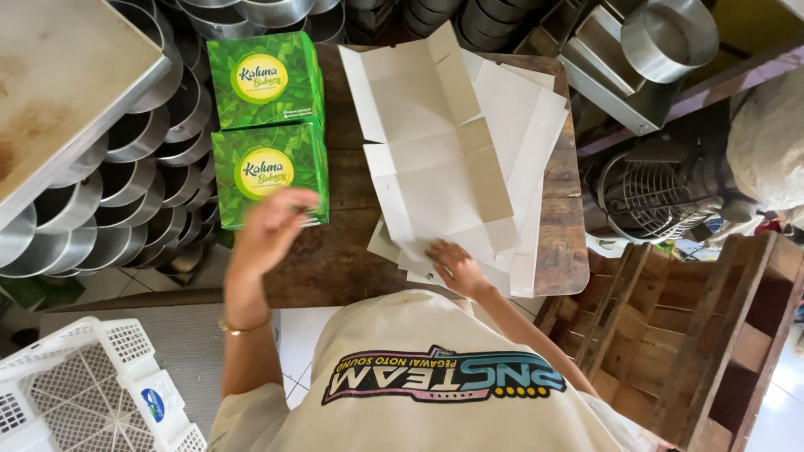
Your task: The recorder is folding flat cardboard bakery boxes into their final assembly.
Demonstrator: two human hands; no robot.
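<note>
Two folded green cardboard boxes stand side by side on a small wooden table (352, 259), the nearer box (266, 172) and the farther box (264, 79). My left hand (272, 226) hovers with fingers spread just at the near edge of the nearer box, holding nothing. To the right lies a stack of flat unfolded white box blanks (444, 151). My right hand (455, 266) rests on the near edge of that stack, fingertips pressing the top sheet.
Many round metal baking tins (142, 192) are stacked at the left under a metal tabletop (59, 75), more at the top. A white plastic crate (84, 393) sits lower left. Wooden crates (695, 335) stand at right, a mixer bowl guard (649, 201) behind.
</note>
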